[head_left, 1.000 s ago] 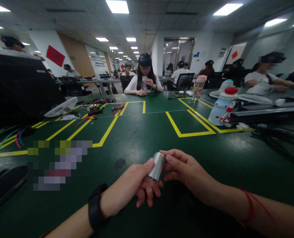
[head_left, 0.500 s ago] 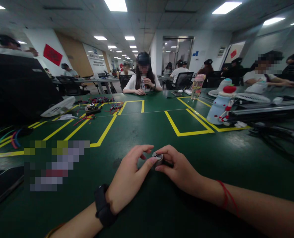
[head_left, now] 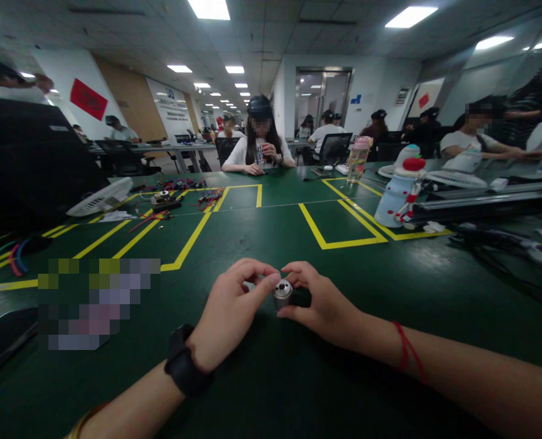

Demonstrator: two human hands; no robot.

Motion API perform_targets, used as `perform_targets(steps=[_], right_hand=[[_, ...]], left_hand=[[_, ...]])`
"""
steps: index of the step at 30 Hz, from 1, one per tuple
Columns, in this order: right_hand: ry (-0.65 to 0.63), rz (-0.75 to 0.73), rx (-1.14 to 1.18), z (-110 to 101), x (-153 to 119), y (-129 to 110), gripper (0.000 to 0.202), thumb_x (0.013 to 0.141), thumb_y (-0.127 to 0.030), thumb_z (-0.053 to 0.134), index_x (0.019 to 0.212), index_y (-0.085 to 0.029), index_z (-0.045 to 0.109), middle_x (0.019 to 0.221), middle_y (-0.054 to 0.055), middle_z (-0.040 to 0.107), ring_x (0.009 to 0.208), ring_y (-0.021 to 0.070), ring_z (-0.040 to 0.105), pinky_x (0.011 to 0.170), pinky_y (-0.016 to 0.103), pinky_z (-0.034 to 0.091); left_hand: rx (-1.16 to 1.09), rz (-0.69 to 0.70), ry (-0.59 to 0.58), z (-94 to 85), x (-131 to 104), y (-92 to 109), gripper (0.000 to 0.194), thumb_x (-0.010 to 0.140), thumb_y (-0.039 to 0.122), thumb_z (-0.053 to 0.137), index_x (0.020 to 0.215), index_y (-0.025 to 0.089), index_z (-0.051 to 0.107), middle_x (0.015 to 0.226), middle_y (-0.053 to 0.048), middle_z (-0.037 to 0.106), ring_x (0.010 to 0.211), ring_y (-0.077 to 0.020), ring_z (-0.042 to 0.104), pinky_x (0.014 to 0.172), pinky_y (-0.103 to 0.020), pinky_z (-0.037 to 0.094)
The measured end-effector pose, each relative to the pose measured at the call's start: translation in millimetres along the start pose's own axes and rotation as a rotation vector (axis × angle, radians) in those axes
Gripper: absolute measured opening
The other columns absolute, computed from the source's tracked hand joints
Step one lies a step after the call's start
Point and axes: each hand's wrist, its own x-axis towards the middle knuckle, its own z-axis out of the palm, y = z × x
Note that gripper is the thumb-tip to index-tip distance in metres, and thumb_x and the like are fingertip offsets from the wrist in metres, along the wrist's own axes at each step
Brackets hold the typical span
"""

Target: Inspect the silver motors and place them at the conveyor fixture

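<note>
A small silver metal cylinder with dark holes in its top face stands upright between my hands, at the middle front of the green table. My right hand curls around it from the right, thumb at its lower edge and fingers at its far side. From the left, my left hand brings thumb and forefinger together at the cylinder's top rim. Whether a small part sits in that pinch is hidden. My left wrist wears a black watch, my right a red cord.
Yellow tape lines mark the green table. Wires and small parts lie at the back left. A blue bottle, a pink-lidded bottle and black cables are on the right. Another person sits opposite.
My left thumb and forefinger have closed together at the cylinder's rim. The right fingers have opened slightly off its top, so more of the holed face shows. The view has shifted a little.
</note>
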Motion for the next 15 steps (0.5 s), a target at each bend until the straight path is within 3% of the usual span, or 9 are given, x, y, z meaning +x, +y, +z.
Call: perform_targets(steps=[3, 5, 9, 15], right_hand=[[0.018, -0.05, -0.087, -7, 1, -1, 0.055, 0.071, -0.026, 0.071, 0.121, -0.021, 0.048, 0.107, 0.005, 0.062, 0.096, 0.0146, 0.06, 0.088, 0.032, 0.047], [0.042, -0.063, -0.124, -10, 1, 0, 0.047, 0.072, -0.025, 0.069, 0.116, -0.02, 0.053, 0.108, 0.005, 0.062, 0.096, 0.0144, 0.059, 0.086, 0.031, 0.047], [0.042, -0.048, -0.126, -10, 0, 4, 0.043, 0.072, -0.027, 0.069, 0.112, -0.019, 0.055, 0.106, 0.005, 0.062, 0.094, 0.0144, 0.057, 0.085, 0.031, 0.046], [0.023, -0.036, -0.081, -6, 0, 3, 0.044, 0.074, -0.031, 0.069, 0.114, -0.019, 0.054, 0.107, 0.005, 0.062, 0.095, 0.0145, 0.058, 0.086, 0.032, 0.047]], left_hand=[[0.031, -0.017, 0.025, -9.1, 1, -8, 0.024, 0.086, 0.042, 0.057, 0.093, 0.023, 0.069, 0.093, -0.002, 0.069, 0.08, -0.0184, 0.061, 0.07, -0.03, 0.046], [0.104, -0.014, -0.03, -10.5, 1, -16, 0.024, 0.086, 0.041, 0.057, 0.092, 0.022, 0.07, 0.094, -0.003, 0.069, 0.082, -0.0194, 0.061, 0.074, -0.031, 0.046], [0.218, 0.024, -0.164, 0.0, 0, -30, 0.016, 0.083, 0.036, 0.061, 0.086, 0.025, 0.073, 0.093, -0.003, 0.069, 0.091, -0.0219, 0.061, 0.08, -0.034, 0.044], [0.236, 0.035, -0.187, 10.5, -3, -33, 0.015, 0.081, 0.037, 0.064, 0.09, 0.029, 0.072, 0.099, -0.002, 0.069, 0.098, -0.0245, 0.058, 0.085, -0.038, 0.043]])
